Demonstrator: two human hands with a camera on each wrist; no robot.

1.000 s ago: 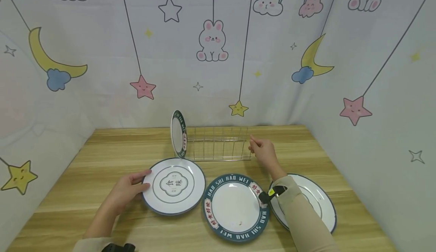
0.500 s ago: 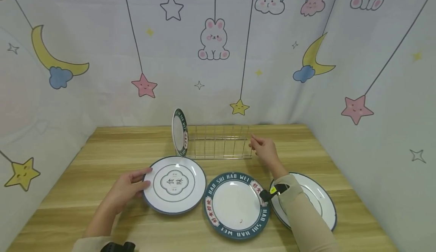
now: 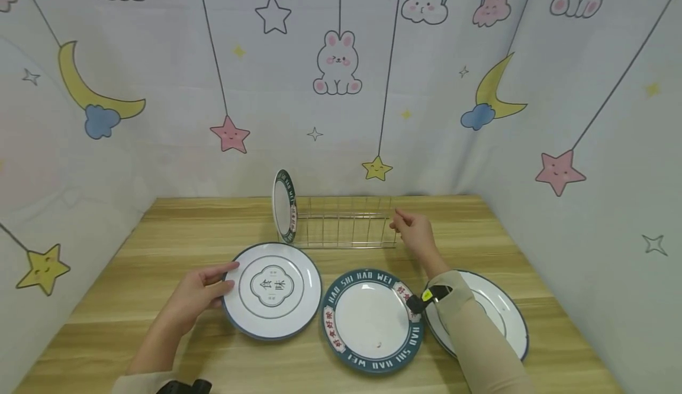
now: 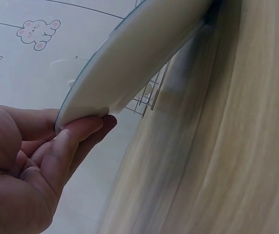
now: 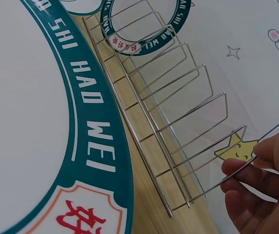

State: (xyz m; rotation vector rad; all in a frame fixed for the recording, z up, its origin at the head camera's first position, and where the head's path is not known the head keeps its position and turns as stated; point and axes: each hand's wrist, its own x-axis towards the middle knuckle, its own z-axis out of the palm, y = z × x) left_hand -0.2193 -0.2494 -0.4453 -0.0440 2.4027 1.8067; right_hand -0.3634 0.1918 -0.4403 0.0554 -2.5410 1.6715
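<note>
My left hand (image 3: pixel 194 299) pinches the left rim of a white plate (image 3: pixel 272 317) with a thin blue edge and a printed emblem. In the left wrist view the pale underside of this plate (image 4: pixel 129 63) shows, tilted above the wood, with fingers beneath and thumb at the rim. My right hand (image 3: pixel 415 237) grips the right end wire of a metal dish rack (image 5: pixel 171 126) between thumb and fingers. A green-rimmed plate (image 3: pixel 284 206) stands upright in the rack's left end. Another green-rimmed plate (image 3: pixel 371 320) lies flat between my arms.
A blue-edged white plate (image 3: pixel 501 317) lies at the right, partly hidden under my right sleeve (image 3: pixel 474 335). The wooden table (image 3: pixel 186 222) ends at a cartoon-printed curtain (image 3: pixel 256 86) behind the rack.
The whole scene has shifted slightly right in the head view. Both hands keep their holds on the plate and the rack, with little other visible movement.
</note>
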